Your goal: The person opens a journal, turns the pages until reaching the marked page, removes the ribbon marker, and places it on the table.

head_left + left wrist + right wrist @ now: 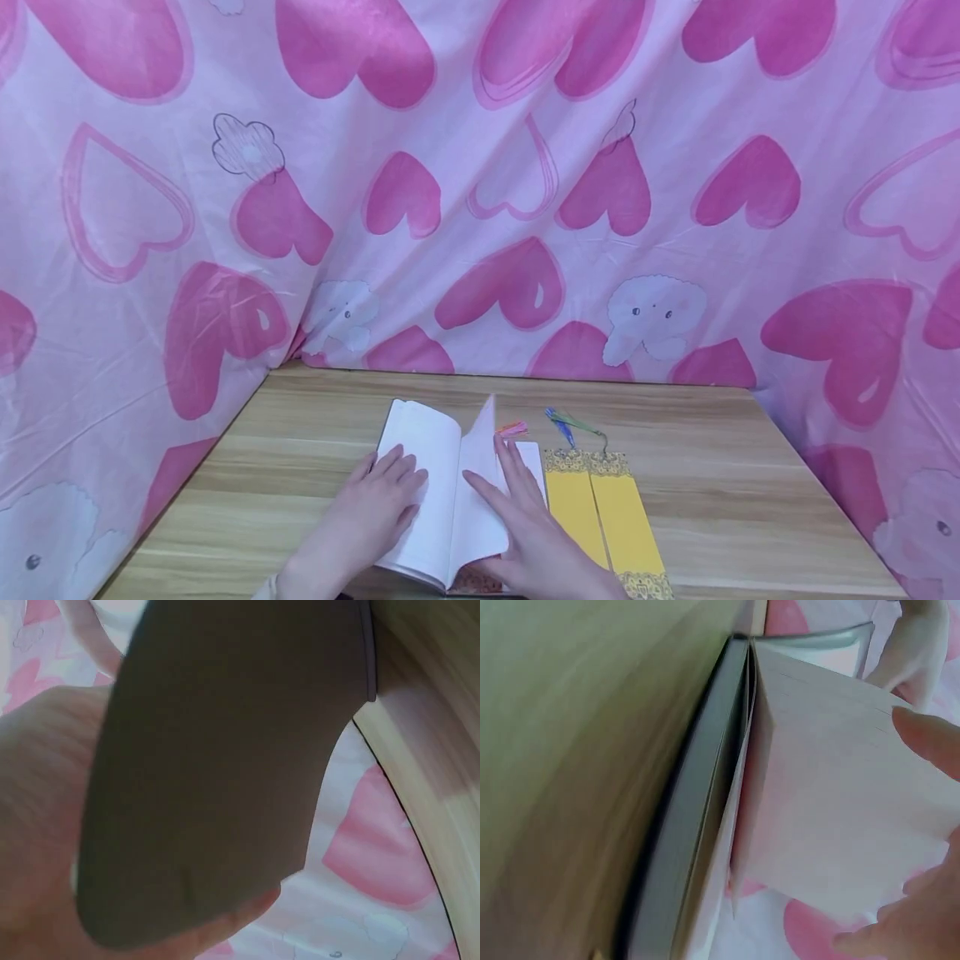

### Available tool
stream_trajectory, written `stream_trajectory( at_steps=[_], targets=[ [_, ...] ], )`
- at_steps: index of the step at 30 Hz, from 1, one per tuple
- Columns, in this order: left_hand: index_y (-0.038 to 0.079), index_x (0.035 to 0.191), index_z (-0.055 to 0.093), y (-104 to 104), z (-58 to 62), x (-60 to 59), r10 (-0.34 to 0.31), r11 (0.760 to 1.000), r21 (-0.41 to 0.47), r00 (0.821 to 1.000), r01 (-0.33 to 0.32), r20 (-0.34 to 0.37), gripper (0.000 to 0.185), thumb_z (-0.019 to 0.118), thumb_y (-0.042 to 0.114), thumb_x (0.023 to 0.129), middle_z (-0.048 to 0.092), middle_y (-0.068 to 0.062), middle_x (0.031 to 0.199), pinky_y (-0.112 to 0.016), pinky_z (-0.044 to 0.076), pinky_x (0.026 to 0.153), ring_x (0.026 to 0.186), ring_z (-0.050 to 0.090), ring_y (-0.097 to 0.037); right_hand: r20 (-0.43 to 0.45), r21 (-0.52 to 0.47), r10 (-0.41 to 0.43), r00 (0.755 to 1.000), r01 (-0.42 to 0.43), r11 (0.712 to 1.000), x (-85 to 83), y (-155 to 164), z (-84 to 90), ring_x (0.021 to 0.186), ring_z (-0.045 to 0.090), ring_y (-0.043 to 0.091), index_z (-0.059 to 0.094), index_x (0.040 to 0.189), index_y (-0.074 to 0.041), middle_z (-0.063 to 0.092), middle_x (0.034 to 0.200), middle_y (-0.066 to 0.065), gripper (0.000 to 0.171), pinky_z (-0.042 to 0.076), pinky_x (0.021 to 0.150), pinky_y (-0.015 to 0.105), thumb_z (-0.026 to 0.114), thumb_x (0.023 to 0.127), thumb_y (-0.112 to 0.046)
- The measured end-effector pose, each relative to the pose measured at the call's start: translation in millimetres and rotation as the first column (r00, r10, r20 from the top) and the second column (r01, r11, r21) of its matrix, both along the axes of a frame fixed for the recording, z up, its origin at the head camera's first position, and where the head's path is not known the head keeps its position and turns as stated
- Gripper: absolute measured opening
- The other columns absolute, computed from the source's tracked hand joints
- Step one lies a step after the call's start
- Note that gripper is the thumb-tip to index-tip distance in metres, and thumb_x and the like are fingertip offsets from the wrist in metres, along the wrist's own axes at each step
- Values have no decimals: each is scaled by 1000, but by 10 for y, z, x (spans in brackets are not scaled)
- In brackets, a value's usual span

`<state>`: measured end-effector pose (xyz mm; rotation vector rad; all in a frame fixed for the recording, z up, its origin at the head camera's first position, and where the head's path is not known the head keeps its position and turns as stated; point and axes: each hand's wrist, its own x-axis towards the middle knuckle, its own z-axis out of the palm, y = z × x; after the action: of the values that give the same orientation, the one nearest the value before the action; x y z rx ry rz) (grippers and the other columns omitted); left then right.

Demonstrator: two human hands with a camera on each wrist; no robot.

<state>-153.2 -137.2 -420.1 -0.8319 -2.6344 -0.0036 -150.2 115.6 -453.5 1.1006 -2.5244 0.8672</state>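
Backdrop: a pink heart-print cloth (480, 192) fills the whole upper part of the head view, draped down behind and to both sides.
Surface: the wooden surface (712, 492) takes the lower part of the frame, and everything I'm working with sits low and centre on it.
Notebook: the open notebook (431, 492) lies flat at lower centre, blank pages up, spine running away from me.
Left hand: my left hand (375, 508) lies spread on the left-hand page, fingers straight, pinning it and gripping nothing.
Right hand: my right hand (525, 525) rests just right of the spine, fingers extended against a lifted page (480, 467); it props the leaf rather than pinching it, as far as I can see.
Lifted page: it stands up between my hands, tilted a little to the right; in the right wrist view the same page (840, 817) bows away from the stack beneath.
Bookmarks: two yellow bookmarks (600, 517) lie side by side just right of the notebook, blue-green tassels (573, 423) trailing toward the cloth.
Pink tassel: a small pink tassel (512, 428) pokes out at the notebook's top right edge.
Doing it well: I'd say keep the left palm steady, let only one leaf ride the fingertips, and go gently so nothing creases near the spine.
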Motion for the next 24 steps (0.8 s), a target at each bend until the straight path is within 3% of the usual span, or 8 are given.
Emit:
stream_trajectory(
  at_steps=[5, 7, 9, 13, 16, 19, 21, 24],
  targets=[
    [11, 101, 68, -54, 26, -33, -40, 999, 27, 999, 40, -23, 27, 78, 21, 79, 65, -10, 115, -55, 46, 95, 119, 57, -32, 161, -163, 72, 984, -46, 986, 50, -104, -17, 144, 20, 36, 21, 156, -21, -6, 163, 12, 96, 48, 100, 39, 80, 81, -31],
    [12, 97, 67, -79, 44, -43, -60, 997, 41, 998, 61, -27, 22, 78, 18, 79, 66, -10, 114, -55, 47, 94, 118, 57, -33, 256, -318, 153, 954, -67, 946, 70, -182, -25, 143, 21, 39, 16, 157, -19, -10, 163, 9, 97, 47, 101, 38, 79, 83, -22],
    [12, 93, 67, -100, 72, -49, -72, 996, 55, 997, 73, -22, 19, 78, 16, 79, 66, -11, 112, -55, 48, 93, 117, 58, -34, 365, -477, 247, 898, -48, 877, 96, -272, -37, 144, 17, 41, 11, 158, -21, -8, 163, 9, 100, 44, 103, 41, 77, 84, -15],
    [13, 88, 66, -122, 111, -54, -99, 992, 81, 995, 99, -10, 14, 77, 15, 79, 66, -8, 107, -54, 49, 91, 114, 59, -33, 584, -648, 384, 715, 125, 752, 189, -435, -54, 143, 23, 40, 5, 157, -30, 8, 162, 9, 105, 43, 103, 37, 77, 84, -11],
    [15, 84, 66, -115, 138, -59, -131, 986, 97, 991, 133, -30, 10, 76, 15, 81, 65, -3, 97, -50, 50, 90, 105, 62, -26, 678, -590, 341, 651, 206, 781, 251, -518, -79, 143, 25, 35, 10, 157, -28, 18, 160, 7, 100, 41, 106, 33, 78, 84, -21],
    [14, 83, 68, -96, 187, -49, -157, 980, 114, 986, 163, -63, 8, 75, 14, 82, 63, 2, 88, -45, 50, 90, 95, 62, -19, 703, -511, 284, 652, 184, 840, 273, -567, -106, 143, 24, 32, 19, 156, -20, 20, 158, 4, 88, 37, 109, 31, 73, 87, -28],
    [14, 82, 67, -85, 223, -33, -162, 978, 122, 984, 171, -80, 8, 75, 13, 82, 62, 4, 83, -42, 51, 89, 89, 62, -16, 703, -443, 238, 670, 152, 883, 273, -587, -112, 142, 26, 31, 28, 154, -20, 24, 157, 3, 78, 38, 107, 29, 69, 89, -34],
    [15, 80, 65, -65, 276, 1, -165, 973, 143, 980, 180, -108, 11, 76, 12, 81, 60, 6, 77, -39, 52, 86, 80, 61, -14, 690, -386, 216, 691, 99, 917, 268, -597, -113, 142, 26, 32, 36, 151, -22, 24, 158, 4, 70, 40, 105, 28, 66, 90, -36]
  ],
)
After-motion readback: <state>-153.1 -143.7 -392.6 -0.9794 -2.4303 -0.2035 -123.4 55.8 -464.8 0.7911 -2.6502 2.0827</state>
